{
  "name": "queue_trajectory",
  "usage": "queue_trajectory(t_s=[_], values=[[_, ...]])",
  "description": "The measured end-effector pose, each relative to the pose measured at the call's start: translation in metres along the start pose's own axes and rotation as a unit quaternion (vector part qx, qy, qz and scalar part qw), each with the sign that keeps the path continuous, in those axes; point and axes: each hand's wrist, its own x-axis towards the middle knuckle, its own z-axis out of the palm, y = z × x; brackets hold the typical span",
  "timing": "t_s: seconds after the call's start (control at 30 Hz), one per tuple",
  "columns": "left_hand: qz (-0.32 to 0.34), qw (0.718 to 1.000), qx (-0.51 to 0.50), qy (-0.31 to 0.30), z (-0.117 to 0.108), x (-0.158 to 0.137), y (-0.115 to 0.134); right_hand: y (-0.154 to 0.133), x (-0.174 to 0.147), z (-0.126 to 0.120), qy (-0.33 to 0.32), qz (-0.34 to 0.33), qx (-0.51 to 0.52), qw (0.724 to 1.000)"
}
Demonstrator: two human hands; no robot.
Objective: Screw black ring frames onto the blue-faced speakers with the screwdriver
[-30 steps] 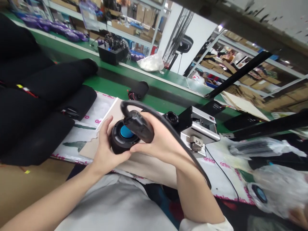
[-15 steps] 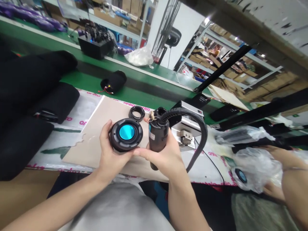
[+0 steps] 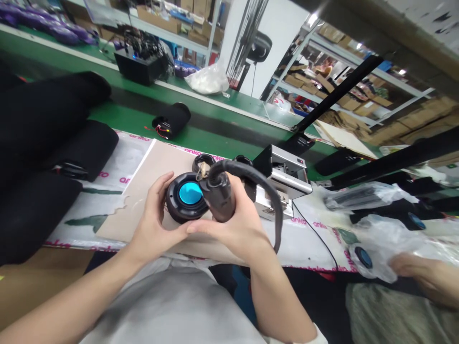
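My left hand (image 3: 152, 220) is curled around the side of a round black speaker part (image 3: 175, 210) with a shiny blue disc in its middle. My right hand (image 3: 244, 222) is wrapped around a black electric screwdriver (image 3: 218, 196), whose thick cable (image 3: 272, 186) loops from its top end down to the right. The screwdriver's body covers the right rim of the speaker part, and its tip is hidden. Both thumbs meet in front of the part. Just behind stands a black ring (image 3: 201, 161), partly covered by the screwdriver's top.
Brown cardboard (image 3: 138, 191) lies under my hands. A silver-and-black machine (image 3: 287, 172) stands to the right with a thin cable. Black fabric-covered cylinders (image 3: 89, 148) crowd the left; another cylinder (image 3: 175, 119) lies behind. At right, a co-worker's hand (image 3: 412, 267) touches a clear plastic bag (image 3: 383, 239).
The screwdriver has moved left and tipped over the speaker part's right rim, carried by my right hand. At right, the co-worker's arm has drawn back and more of the bag shows.
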Motion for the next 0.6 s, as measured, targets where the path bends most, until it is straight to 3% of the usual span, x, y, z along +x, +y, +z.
queue_trajectory(t_s=[0.1, 0.2, 0.47, 0.6], values=[[-0.002, 1.000, 0.005, -0.004, -0.001, 0.004, -0.002, -0.002, -0.001, 0.008, 0.036, 0.011, -0.047, 0.998], [-0.007, 1.000, 0.020, -0.001, 0.000, 0.008, -0.001, -0.006, 0.002, 0.005, 0.029, 0.026, -0.041, 0.998], [-0.020, 0.995, -0.037, -0.086, -0.015, 0.024, 0.001, -0.025, 0.028, -0.054, 0.027, -0.060, 0.062, 0.996], [0.000, 0.990, -0.057, -0.126, -0.022, 0.033, -0.005, -0.025, 0.035, -0.059, -0.041, -0.068, 0.083, 0.993]])
